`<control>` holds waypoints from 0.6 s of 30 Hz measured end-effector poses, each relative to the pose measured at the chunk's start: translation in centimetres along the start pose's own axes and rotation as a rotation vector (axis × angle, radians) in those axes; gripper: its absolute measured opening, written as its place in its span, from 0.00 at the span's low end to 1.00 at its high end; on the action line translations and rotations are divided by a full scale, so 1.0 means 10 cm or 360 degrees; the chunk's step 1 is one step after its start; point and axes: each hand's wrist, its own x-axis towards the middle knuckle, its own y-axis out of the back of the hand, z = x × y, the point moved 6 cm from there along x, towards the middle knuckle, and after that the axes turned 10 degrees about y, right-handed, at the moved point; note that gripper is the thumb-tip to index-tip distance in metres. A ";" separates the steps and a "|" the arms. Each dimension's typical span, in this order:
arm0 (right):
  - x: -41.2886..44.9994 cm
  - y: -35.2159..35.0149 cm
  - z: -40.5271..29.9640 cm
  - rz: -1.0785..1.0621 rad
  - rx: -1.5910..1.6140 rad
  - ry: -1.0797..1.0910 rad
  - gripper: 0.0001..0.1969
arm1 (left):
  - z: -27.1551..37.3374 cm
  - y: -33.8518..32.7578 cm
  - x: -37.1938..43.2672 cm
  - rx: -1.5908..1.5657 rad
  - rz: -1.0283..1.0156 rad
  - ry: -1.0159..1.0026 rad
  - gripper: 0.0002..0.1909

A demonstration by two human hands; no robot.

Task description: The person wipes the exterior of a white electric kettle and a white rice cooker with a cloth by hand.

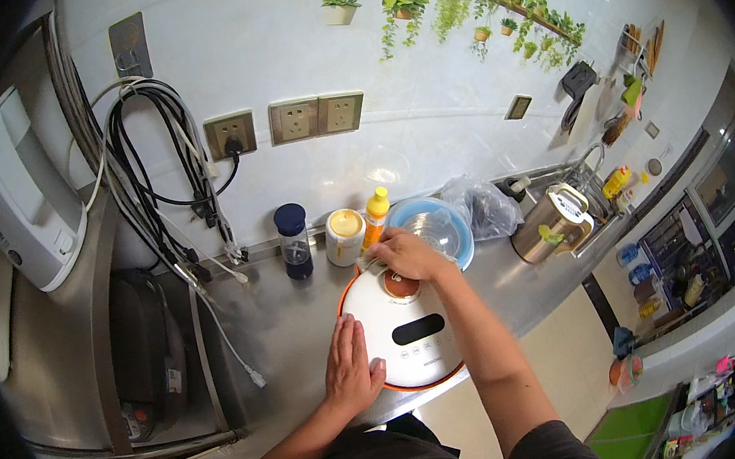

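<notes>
A white rice cooker [381, 346] with an orange rim, a dark display and a round brown part on its lid stands at the front edge of the steel counter. My left hand [352, 365] lies against its left side, fingers extended and holding nothing. At the back of the lid, my right hand [403, 257] has bent fingers on what looks like a light cloth [374, 267]; the fingertips are partly hidden. Just behind stand a yellow-capped orange bottle [375, 212], a white canister [346, 238] and a blue basin [462, 221] with a clear bowl inside.
A dark-lidded clear container [294, 242] stands left of the canister. A loose white cable [230, 346] lies on the steel counter [281, 361]. To the right are a clear plastic bag [487, 209], a gold-coloured jug-shaped appliance [541, 230] and a sink. Coiled cables [160, 143] hang on the wall.
</notes>
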 end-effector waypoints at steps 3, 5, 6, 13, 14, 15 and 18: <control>0.12 -0.16 -0.18 -0.0177 0.0110 0.0077 0.21 | -0.03 0.01 0.00 -0.0006 0.0019 0.0009 0.39; 0.11 -0.18 -0.18 -0.0199 0.0049 0.0126 0.21 | -0.03 0.00 0.00 0.0026 0.0007 -0.0003 0.39; 0.09 -0.16 -0.19 -0.0198 0.0051 0.0131 0.21 | -0.03 0.01 -0.01 0.0031 0.0009 -0.0002 0.39; -0.42 0.00 0.34 -0.0056 0.0447 -0.0192 0.22 | 0.01 0.03 0.01 0.0031 -0.0009 -0.0004 0.39; -0.53 0.04 0.35 0.0056 0.0363 -0.0220 0.22 | 0.00 0.03 0.01 0.0040 -0.0006 -0.0003 0.39; -0.65 0.10 0.36 0.0172 0.0275 -0.0253 0.22 | 0.00 0.02 0.00 0.0038 -0.0009 -0.0007 0.39; -0.97 0.19 0.21 0.0208 0.0006 -0.0262 0.22 | -0.01 -0.01 0.00 0.0023 0.0000 -0.0005 0.39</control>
